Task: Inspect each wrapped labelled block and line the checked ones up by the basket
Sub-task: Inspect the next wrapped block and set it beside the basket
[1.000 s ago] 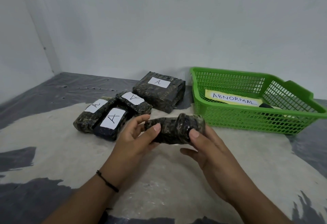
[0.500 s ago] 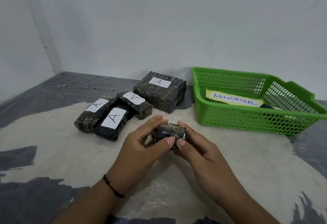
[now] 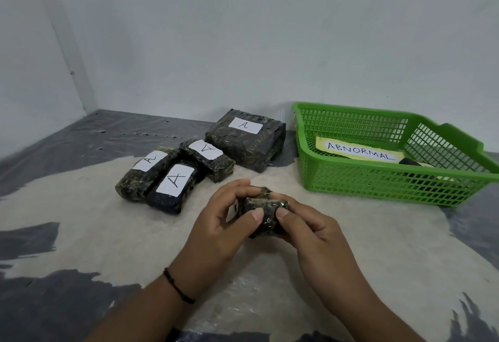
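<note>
Both grips, left hand (image 3: 216, 223) and right hand (image 3: 310, 229), clutch one wrapped block (image 3: 266, 212) between them (end-on).

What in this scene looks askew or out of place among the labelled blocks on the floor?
The small blocks are not in a neat line: one lies crosswise with its "A" upside down, leaning on the two beside it. The large block sits squarely by the basket.

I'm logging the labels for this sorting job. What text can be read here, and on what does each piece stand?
"A": white label on the large block.
"A": label on the upper small block, seen rotated.
"A": label on the leftmost block.
"A": label on the front dark block.
"ABNORMAL": yellow paper in the green basket.
Held block: no label readable.
</note>
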The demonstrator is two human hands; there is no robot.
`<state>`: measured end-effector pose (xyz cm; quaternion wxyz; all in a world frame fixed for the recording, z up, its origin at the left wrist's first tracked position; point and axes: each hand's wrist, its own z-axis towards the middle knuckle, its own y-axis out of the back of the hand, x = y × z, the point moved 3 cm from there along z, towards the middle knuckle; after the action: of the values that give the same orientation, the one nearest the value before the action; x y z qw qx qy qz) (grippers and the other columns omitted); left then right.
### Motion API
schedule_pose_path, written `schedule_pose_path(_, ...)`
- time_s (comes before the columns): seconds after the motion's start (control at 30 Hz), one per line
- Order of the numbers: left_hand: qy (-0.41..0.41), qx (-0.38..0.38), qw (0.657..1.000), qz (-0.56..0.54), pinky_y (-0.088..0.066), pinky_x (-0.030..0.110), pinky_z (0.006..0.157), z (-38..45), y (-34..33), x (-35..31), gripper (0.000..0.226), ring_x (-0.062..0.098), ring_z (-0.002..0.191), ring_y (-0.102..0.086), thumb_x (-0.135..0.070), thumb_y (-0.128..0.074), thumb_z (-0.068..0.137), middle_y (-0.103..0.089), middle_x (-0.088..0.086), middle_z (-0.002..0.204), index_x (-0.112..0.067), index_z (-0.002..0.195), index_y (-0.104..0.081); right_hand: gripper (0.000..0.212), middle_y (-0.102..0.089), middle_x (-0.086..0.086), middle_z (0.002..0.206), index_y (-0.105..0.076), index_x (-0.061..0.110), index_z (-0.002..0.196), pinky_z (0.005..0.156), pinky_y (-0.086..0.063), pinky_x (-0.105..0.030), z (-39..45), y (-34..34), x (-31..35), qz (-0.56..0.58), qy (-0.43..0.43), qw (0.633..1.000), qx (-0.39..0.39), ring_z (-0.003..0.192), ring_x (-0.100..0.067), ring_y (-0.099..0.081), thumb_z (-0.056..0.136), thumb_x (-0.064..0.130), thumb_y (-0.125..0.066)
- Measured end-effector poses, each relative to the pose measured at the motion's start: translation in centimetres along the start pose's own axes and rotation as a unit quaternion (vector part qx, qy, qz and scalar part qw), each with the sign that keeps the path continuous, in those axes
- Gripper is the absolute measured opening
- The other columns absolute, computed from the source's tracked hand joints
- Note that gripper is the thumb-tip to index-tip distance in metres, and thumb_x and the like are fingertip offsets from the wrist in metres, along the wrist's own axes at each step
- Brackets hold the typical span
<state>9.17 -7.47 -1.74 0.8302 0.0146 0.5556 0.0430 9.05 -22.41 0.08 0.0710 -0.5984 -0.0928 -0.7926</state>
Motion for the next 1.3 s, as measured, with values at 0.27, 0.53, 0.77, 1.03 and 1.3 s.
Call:
schedule_pose_path(0.27,-0.012,-0.014,1.000,-0.006,-0.040,0.047,0.107,0.2,0.1,0.0,0.036,0.015,0.127,-0.051,-0.041,-0.062,0.070,-0.058,-0.002,0.130,-0.027,0.102,-0.071,0.016,-0.074,0.009,0.092,-0.072,0.027,0.094,0.077,-0.052,-0.020,-0.1,-0.3,0.4,-0.019,0.030,0.999,-0.022,0.088,-0.004,-0.069,0.085,0.015,-0.066)
schedule_pose_path(0.53,-0.022,-0.005,0.999,0.038,-0.041,0.013,0.095,0.1,-0.1,-0.4,0.043,0.001,0.125,-0.048,-0.041,-0.057,0.067,-0.057,-0.001,0.130,-0.026,0.106,-0.067,0.036,-0.073,0.017,0.094,-0.072,0.042,0.088,0.085,-0.053,-0.024,0.0,-0.1,0.8,0.005,0.013,1.000,0.001,0.092,0.000,-0.067,0.089,0.009,-0.059)
schedule_pose_path(0.77,-0.007,0.032,0.999,-0.014,-0.042,0.022,0.101,0.0,0.0,-0.1,0.047,0.013,0.133,-0.043,-0.039,-0.065,0.069,-0.051,0.001,0.138,-0.038,0.115,-0.064,0.033,-0.073,0.016,0.097,-0.068,0.038,0.098,0.077,-0.047,-0.010,0.0,-0.1,1.0,-0.054,0.060,0.997,0.019,0.093,0.002,-0.066,0.086,0.008,-0.064)
schedule_pose_path(1.03,-0.014,0.008,1.000,-0.009,-0.044,0.010,0.088,0.2,0.1,-0.3,0.046,0.010,0.129,-0.048,-0.036,-0.065,0.065,-0.055,0.003,0.134,-0.029,0.111,-0.063,0.029,-0.071,0.021,0.105,-0.069,0.041,0.104,0.099,-0.047,-0.038,0.3,0.5,0.7,-0.045,0.000,0.999,0.028,0.101,0.002,-0.062,0.086,0.025,-0.052)
schedule_pose_path(1.3,-0.024,-0.027,0.999,-0.006,-0.047,0.016,0.087,0.3,0.0,-0.5,0.033,0.012,0.122,-0.055,-0.036,-0.071,0.063,-0.060,0.000,0.125,-0.028,0.095,-0.069,0.022,-0.074,0.016,0.099,-0.072,0.032,0.101,0.086,-0.052,-0.021,-0.2,0.2,0.6,-0.030,0.000,0.999,0.013,0.096,-0.001,-0.067,0.091,0.019,-0.059)
